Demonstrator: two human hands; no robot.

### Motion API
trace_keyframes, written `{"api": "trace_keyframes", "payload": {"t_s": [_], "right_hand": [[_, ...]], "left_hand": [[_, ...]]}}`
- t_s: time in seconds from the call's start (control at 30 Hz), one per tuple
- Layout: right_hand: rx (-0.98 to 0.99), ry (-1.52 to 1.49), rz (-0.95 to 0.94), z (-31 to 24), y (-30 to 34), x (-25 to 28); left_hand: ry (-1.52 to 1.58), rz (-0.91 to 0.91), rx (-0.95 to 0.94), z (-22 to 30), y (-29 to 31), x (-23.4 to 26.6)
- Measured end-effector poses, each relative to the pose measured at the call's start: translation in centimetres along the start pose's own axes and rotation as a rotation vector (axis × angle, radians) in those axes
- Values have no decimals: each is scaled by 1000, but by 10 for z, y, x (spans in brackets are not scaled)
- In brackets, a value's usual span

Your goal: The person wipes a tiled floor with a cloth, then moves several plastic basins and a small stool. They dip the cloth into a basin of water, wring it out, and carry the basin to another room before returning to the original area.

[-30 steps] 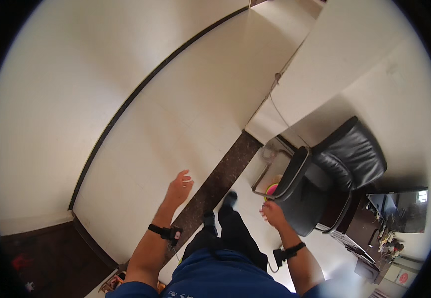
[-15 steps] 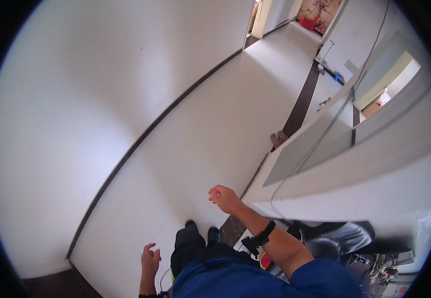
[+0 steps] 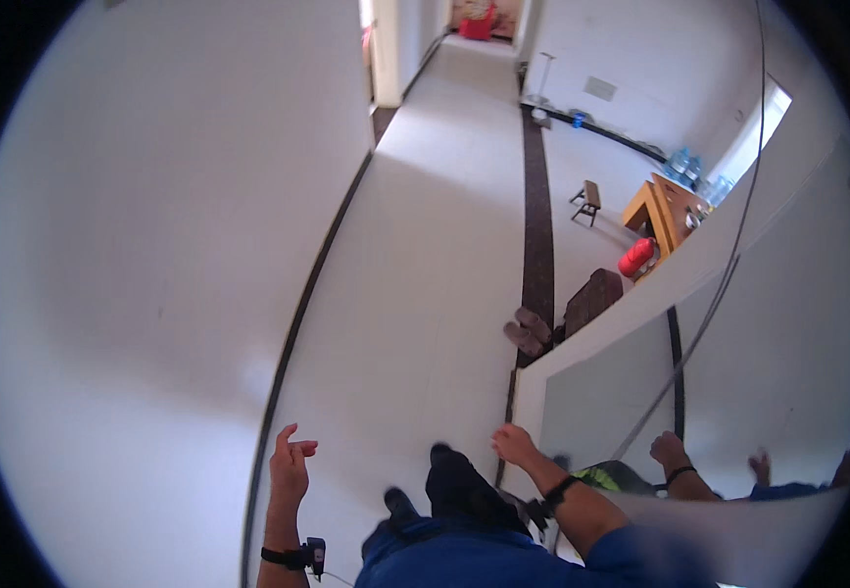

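The left hand (image 3: 290, 472) has loose, spread fingers and holds nothing, well to the left of the mirror (image 3: 606, 392). The right hand (image 3: 516, 444), just left of this mirror, has curled fingers; whether something is inside, I cannot tell. For careful stepping, it seems good to keep this hand away from the mirror and the hanging cable (image 3: 735, 263). Beyond the mirror, brown shoes (image 3: 523, 337) stand partly in the way; farther, a stool (image 3: 590, 195).
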State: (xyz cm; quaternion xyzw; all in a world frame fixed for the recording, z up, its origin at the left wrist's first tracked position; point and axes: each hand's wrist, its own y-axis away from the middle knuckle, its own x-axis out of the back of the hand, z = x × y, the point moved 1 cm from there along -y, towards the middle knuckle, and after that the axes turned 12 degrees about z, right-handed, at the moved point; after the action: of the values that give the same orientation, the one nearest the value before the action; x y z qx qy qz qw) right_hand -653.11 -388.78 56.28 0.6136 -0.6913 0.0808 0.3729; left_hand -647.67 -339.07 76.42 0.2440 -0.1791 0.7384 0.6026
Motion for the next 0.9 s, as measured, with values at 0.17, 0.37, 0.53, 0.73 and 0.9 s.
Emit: {"api": "trace_keyframes", "payload": {"t_s": [0.17,0.37,0.53,0.73,0.9], "right_hand": [[-650,-346,142,30,-100,47],[-409,-76,59,-53,-346,125],[-208,12,193,-183,-589,211],[-148,91,291,-208,-793,262],[-16,630,19,-149,-797,301]], "left_hand": [[131,-22,-146,25,-216,-94],[-116,-161,272,-35,-309,-174],[-737,-626,-113,-75,-405,-189],[-636,-326,247,-62,-653,-280],[-335,-263,-126,111,-940,-403]]}}
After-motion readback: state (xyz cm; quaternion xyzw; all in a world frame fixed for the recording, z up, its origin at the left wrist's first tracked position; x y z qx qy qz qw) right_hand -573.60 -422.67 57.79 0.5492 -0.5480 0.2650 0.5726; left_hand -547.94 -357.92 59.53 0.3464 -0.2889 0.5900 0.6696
